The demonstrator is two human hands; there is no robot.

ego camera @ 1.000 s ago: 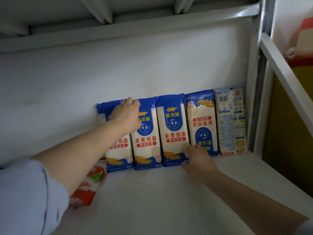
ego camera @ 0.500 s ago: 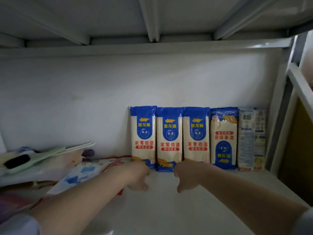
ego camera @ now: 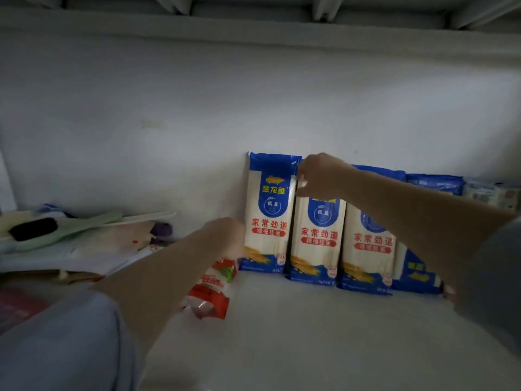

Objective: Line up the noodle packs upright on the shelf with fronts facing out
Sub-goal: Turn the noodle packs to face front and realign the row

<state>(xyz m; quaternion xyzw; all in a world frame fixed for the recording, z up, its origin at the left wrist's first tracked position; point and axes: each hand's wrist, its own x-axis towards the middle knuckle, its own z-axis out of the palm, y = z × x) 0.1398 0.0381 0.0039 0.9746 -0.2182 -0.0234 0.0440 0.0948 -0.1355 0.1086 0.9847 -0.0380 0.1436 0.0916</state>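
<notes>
Several blue-and-white noodle packs stand upright in a row against the back wall of the shelf (ego camera: 310,334). The first pack (ego camera: 267,213), second pack (ego camera: 318,238) and third pack (ego camera: 366,249) show their fronts right way up. A fourth pack (ego camera: 414,272) has its print upside down, and a fifth pack (ego camera: 490,193) at the far right is mostly hidden by my arm. My right hand (ego camera: 321,176) pinches the top of the second pack. My left hand (ego camera: 225,235) rests at the first pack's lower left edge, its fingers hidden.
A red-and-white pack (ego camera: 211,286) lies flat on the shelf under my left wrist. At the left sits a pile of flat items (ego camera: 84,238) with a black-handled tool (ego camera: 33,228) on top. The upper shelf's underside (ego camera: 253,21) hangs close overhead.
Both hands rose from the shelf floor in front of the row. The right hand went to the second pack's top, the left to the first pack's lower left edge. The view shifted left.
</notes>
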